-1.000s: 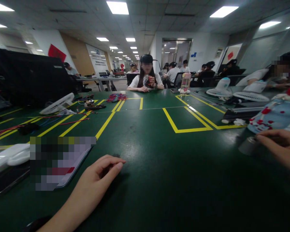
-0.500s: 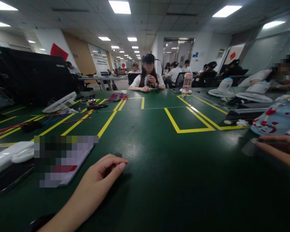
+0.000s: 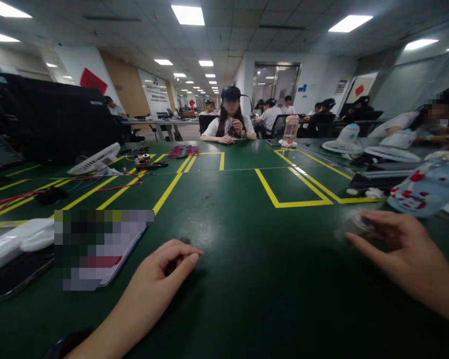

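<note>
phone (image 3: 108,249) left of left hand (image 3: 164,267) | blurred object (image 3: 353,224), perhaps under right hand (image 3: 400,249)

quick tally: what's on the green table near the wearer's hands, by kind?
Hands: 2, left hand resting on the table, right hand over a small blurred grey object
Phones or tablets: 2, pixelated one, dark one
White device: 1
Patterned blue item: 1
Total: 7
</note>
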### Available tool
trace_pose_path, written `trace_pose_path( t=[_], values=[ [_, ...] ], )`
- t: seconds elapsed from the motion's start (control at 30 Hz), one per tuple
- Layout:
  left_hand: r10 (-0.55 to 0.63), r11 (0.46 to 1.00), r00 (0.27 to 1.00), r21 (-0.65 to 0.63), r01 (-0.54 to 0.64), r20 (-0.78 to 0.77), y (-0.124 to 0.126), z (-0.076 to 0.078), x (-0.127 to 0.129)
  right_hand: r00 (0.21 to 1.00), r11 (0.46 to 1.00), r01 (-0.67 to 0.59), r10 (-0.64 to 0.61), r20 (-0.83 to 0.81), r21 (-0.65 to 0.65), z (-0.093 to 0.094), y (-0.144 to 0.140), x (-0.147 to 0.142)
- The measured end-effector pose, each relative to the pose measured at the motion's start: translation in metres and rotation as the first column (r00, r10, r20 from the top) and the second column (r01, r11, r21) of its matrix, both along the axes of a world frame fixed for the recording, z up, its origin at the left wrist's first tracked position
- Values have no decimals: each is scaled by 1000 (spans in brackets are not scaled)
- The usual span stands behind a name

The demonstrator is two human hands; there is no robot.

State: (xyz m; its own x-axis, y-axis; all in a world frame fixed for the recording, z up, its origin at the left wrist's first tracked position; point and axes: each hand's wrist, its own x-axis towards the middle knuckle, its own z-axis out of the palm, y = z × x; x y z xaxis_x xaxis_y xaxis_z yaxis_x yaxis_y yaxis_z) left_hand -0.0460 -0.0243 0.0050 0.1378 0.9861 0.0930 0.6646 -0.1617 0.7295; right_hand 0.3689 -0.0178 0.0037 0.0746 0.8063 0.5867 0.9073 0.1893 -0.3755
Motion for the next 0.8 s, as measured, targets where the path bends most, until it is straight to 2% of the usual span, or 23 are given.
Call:
trace_pose_path(
  t=[0.03,0.1,0.17,0.23,0.33,0.4,0.53,0.67,0.8],
  values=[
    [0,1000,1000,-2,0,5,0,0,0,988,988,-156,156,-16,7,-2,-2,-21],
    [6,1000,1000,-8,-6,10,0,0,-1,897,896,-442,439,-61,-49,-4,-4,-66],
    [8,1000,1000,-11,-8,4,0,-1,-3,800,792,-600,590,-111,-114,-5,-5,-106],
    [8,1000,1000,-8,-8,-8,0,-1,-5,739,718,-674,653,-168,-173,-5,-6,-134],
    [7,1000,999,19,-7,-32,-1,-1,-4,698,663,-716,675,-239,-218,-6,-5,-148],
    [-19,997,999,73,22,-43,-3,1,3,704,665,-709,654,-276,-233,-9,-5,-147],
    [-161,967,987,198,163,-23,-2,14,39,697,683,-702,600,-393,-202,-17,-5,-143],
    [-285,946,957,175,273,47,7,30,76,676,663,-719,598,-431,-209,-20,-4,-144],
    [-193,968,973,188,167,125,14,35,77,702,678,-698,583,-409,-231,-14,-4,-142]
  ],
)
